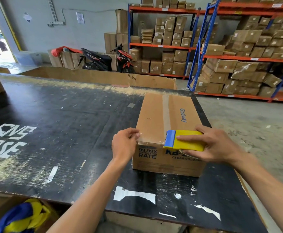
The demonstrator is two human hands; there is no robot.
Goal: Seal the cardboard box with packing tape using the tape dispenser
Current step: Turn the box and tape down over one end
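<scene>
A closed cardboard box (156, 118) lies on the black table (56, 118), with a strip of clear tape along its top centre seam. My right hand (213, 145) grips a yellow and blue tape dispenser (184, 140) at the box's near top edge, right of the seam. My left hand (125, 143) pinches the end of clear tape at the box's near left corner. A stretch of tape runs along the near top edge between both hands.
The table's near edge carries white tape scraps (134, 194). A large open carton (97, 76) stands behind the table. Shelves of boxes (238, 64) fill the right side, and two scooters (103, 59) are parked by the wall.
</scene>
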